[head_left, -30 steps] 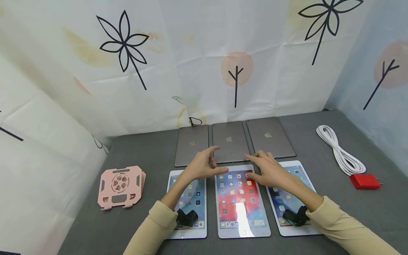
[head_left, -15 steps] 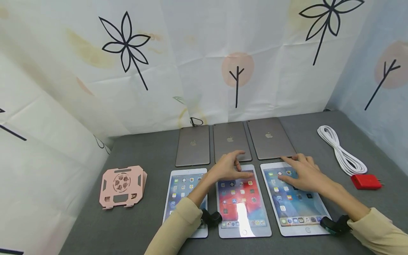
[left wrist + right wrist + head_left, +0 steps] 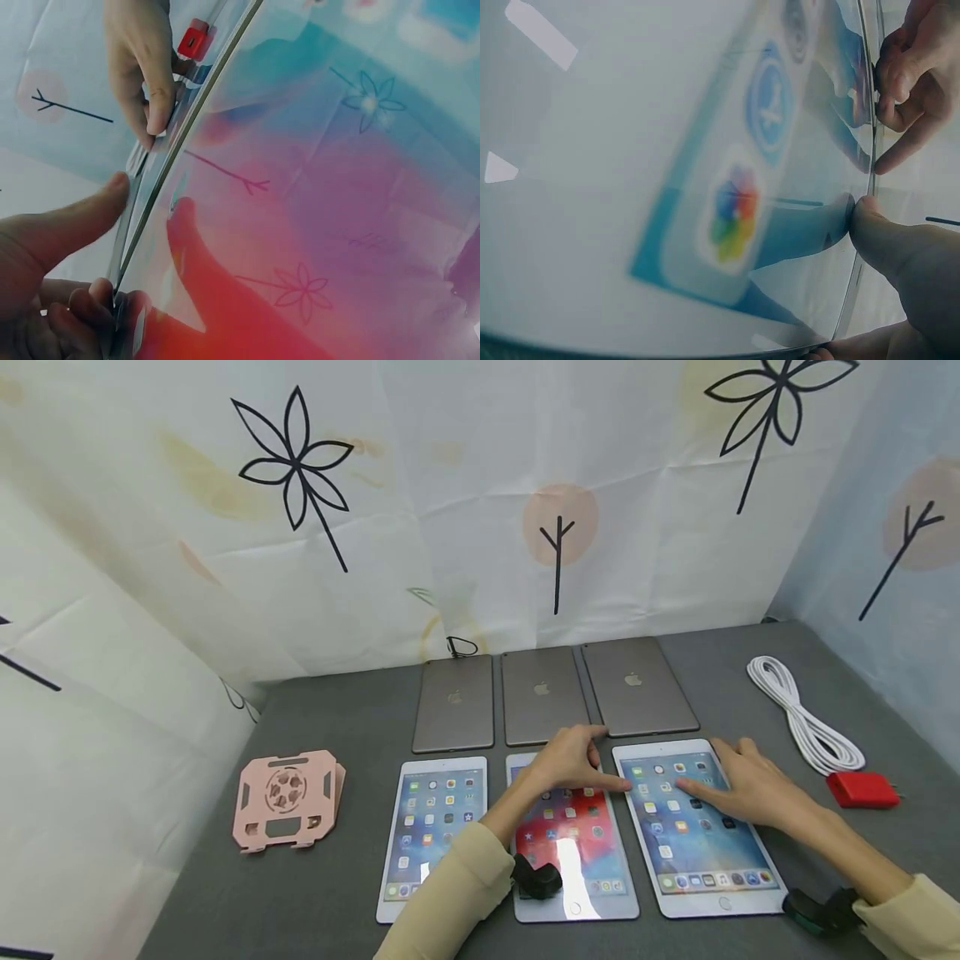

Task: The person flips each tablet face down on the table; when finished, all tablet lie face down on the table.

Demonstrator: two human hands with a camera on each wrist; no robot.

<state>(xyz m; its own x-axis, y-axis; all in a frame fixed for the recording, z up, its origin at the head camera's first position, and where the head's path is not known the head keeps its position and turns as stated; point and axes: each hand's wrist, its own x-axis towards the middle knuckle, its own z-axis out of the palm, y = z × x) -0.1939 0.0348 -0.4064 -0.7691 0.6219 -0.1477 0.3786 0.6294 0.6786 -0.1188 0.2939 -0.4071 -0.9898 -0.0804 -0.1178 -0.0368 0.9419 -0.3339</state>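
My left hand (image 3: 567, 762) reaches over the middle white tablet (image 3: 581, 906), whose screen is blue and red. Its thumb tip touches or nearly touches the left edge of the right white tablet (image 3: 705, 852), with the index finger stretched near that tablet's upper left corner. At the opposite side, my right hand (image 3: 753, 787) spreads over the right tablet's edge. The right thumb (image 3: 885, 232) lies over the screen and the other fingers sit along the upper right side. All the tablets lie flat, screens lit. The left white tablet (image 3: 435, 835) is partly covered by my left sleeve.
Behind lie three grey tablets face down in a row: left (image 3: 453, 702), middle (image 3: 540, 693) and right (image 3: 637, 685). A coiled white cable (image 3: 802, 714) and red plug adapter (image 3: 862, 789) lie to the right. Pink flat stand-like parts (image 3: 288, 797) lie left.
My left hand has moved right across the middle tablet to the right tablet's left edge. My right hand has moved right, from near the middle tablet to the right tablet's right side.
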